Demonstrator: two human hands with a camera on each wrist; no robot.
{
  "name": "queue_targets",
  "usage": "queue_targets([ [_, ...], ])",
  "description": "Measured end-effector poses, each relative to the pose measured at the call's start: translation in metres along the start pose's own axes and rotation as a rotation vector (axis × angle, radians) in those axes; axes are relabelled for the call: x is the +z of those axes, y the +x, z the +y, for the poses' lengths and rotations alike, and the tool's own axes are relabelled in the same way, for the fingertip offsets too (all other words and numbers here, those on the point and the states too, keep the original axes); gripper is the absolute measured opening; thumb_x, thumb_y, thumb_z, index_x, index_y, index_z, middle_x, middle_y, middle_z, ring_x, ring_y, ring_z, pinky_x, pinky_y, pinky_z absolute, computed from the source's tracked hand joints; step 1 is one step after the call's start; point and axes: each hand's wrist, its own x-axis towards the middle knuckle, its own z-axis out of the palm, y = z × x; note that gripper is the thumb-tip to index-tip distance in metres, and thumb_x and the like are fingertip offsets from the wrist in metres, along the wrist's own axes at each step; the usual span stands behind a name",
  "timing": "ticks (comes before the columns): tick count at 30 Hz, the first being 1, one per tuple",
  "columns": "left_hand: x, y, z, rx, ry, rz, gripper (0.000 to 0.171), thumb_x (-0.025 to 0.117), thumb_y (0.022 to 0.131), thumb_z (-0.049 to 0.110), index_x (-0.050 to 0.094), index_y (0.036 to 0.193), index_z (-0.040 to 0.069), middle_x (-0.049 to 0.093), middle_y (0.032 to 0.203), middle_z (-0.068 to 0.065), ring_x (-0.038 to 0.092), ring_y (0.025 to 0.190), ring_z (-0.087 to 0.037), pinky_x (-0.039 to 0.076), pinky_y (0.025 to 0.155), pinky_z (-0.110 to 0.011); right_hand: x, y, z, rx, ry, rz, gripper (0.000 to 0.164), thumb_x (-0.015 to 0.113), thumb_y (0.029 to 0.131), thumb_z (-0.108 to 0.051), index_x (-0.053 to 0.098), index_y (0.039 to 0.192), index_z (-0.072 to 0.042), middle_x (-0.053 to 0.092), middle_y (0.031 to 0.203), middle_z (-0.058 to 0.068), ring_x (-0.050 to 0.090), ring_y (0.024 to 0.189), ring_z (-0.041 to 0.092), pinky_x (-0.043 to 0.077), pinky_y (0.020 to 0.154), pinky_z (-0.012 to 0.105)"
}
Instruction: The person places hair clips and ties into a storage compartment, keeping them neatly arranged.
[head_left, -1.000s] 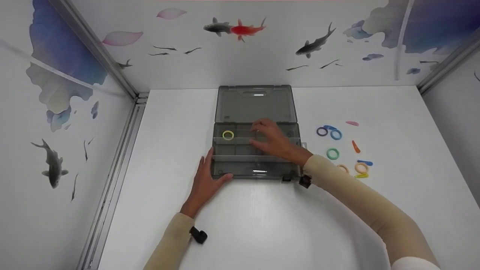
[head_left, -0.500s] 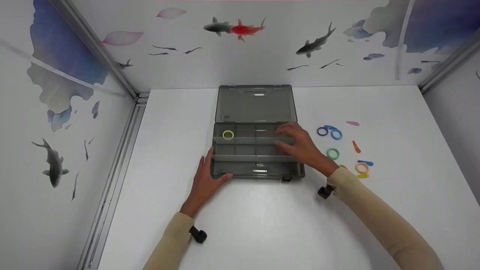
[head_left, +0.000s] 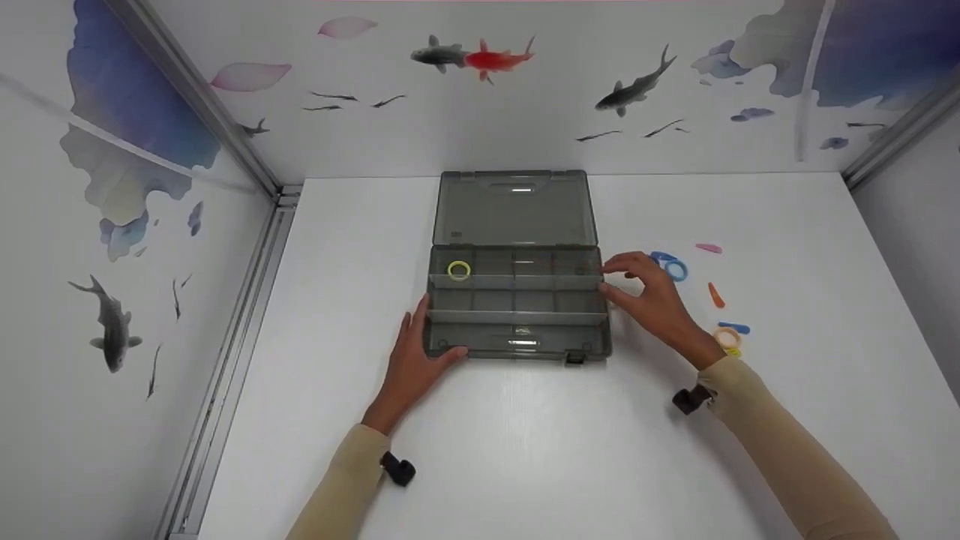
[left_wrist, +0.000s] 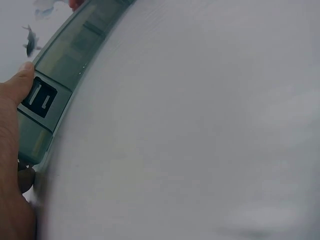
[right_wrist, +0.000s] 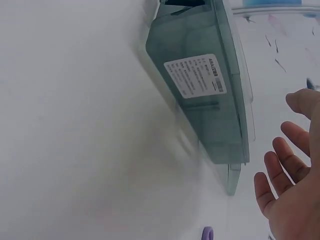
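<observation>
In the head view a grey see-through compartment box (head_left: 517,355) lies on the white table, its lid (head_left: 517,206) folded back flat. A yellow ring (head_left: 449,271) sits in the back left compartment. My left hand (head_left: 412,367) grips the box's front left corner, fingers along the side and thumb over the front rim. The left wrist view has that thumb beside a dark latch (left_wrist: 40,97). Just off the right wall, my right hand (head_left: 656,300) has loosely bent fingers. Nothing is between them, as the right wrist view shows.
Right of the box lie a blue ring (head_left: 685,271), a pink clip (head_left: 709,248), an orange clip (head_left: 716,295), a blue clip (head_left: 734,328) and a pale orange ring (head_left: 727,329) over a yellow clip (head_left: 735,352). The right hand hides other pieces. Walls with painted fish enclose the table.
My right hand has moved right, from above the box's middle to beyond its right wall, uncovering the compartments. The left hand has stayed on the corner. The yellow ring has not moved.
</observation>
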Motion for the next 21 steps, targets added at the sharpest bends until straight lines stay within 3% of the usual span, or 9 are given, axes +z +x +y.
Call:
queue_targets([
  [8,-0.001,0.000,0.000,-0.004,-0.004,-0.004,0.118,0.085,0.090,0.067,0.017,0.179,0.031,0.031,0.179,-0.015,0.012,0.169,-0.045,0.023,0.125,-0.078,-0.022,-0.022,0.021,0.078,0.001,0.062,0.026,0.081,0.103,-0.008,0.077,0.128,-0.006,0.071,0.133,0.011,0.059,0.128,0.012,0.048,0.103,0.035],
  [13,-0.001,0.000,0.000,0.002,-0.009,-0.010,0.118,0.085,0.090,0.067,0.017,0.179,0.030,0.031,0.179,-0.016,0.012,0.169,-0.045,0.023,0.125,-0.078,-0.035,-0.034,0.033,0.125,-0.057,0.102,0.029,0.081,0.103,-0.008,0.075,0.130,0.000,0.073,0.131,0.012,0.059,0.124,0.005,0.047,0.101,0.022],
  [21,-0.001,-0.001,0.000,0.015,-0.011,-0.010,0.116,0.085,0.091,0.064,0.016,0.179,0.031,0.028,0.181,-0.015,0.013,0.168,-0.046,0.025,0.124,-0.077,-0.053,-0.053,0.050,0.211,-0.070,0.144,0.030,0.077,0.107,-0.015,0.073,0.131,0.001,0.069,0.131,0.012,0.057,0.120,0.004,0.046,0.103,0.019],
])
